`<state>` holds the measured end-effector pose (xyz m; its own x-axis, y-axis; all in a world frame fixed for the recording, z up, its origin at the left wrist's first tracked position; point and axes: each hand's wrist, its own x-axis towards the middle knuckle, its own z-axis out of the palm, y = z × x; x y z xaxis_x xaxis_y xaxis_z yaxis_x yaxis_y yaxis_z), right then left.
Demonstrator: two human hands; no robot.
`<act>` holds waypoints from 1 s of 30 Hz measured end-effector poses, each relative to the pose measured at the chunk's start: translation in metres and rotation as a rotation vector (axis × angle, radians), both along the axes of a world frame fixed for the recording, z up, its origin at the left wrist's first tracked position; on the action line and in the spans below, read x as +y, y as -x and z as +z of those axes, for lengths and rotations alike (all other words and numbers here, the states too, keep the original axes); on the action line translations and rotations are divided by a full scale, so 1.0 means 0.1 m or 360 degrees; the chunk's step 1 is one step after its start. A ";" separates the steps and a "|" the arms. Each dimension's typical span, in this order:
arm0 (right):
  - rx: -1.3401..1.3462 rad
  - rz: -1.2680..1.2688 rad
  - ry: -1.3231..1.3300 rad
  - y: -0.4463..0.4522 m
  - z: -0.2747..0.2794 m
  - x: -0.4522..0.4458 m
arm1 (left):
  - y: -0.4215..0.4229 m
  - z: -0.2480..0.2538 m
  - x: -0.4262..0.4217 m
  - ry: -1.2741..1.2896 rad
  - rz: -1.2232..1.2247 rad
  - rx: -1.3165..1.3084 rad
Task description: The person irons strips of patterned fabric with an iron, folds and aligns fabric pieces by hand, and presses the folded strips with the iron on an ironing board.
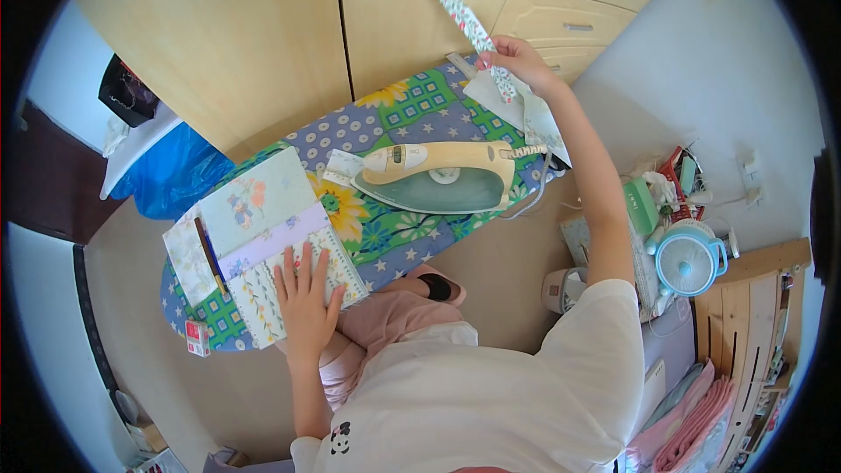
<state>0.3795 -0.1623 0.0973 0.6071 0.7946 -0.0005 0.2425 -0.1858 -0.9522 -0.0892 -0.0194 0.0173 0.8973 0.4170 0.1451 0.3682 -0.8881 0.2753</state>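
Patterned panel (270, 195) is laid flat on the surface (435, 123), covered partly by the left hand (307, 302), open with fingers spread; light, even pressure is advised. The iron (438, 188) is best kept clear of the slim floral strip (465, 19), pinched partway along in the nearly closed right hand (519, 61).

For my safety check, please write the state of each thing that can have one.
Strip, held in right hand.
Left hand, flat, fingers spread.
Iron, resting on board; heat, cannot tell.
Board, unfolded.
Doors, closed.
Drawers, closed.
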 end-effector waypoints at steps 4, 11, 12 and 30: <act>0.0263 0.0037 -0.0433 0.57 0.39 0.09 | 0.04 0.05 0.00 0.0094 -0.0006 -0.0051; 0.1852 0.1081 -0.1114 2.05 0.44 0.22 | -0.14 0.26 0.03 0.1063 -0.0182 -0.0775; 0.1994 0.1148 -0.1001 2.28 0.30 0.28 | -0.17 0.31 0.02 0.1372 -0.0207 -0.0908; 0.1761 0.0693 -0.0119 3.63 -0.81 0.43 | -0.02 0.37 -0.12 0.2122 0.0265 -0.1282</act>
<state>0.0168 -0.1190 0.0160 -0.0149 0.9541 -0.2990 -0.6883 -0.2267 -0.6891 -0.0871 -0.0311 0.0540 0.7008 0.7133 0.0049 -0.1916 0.1816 0.9645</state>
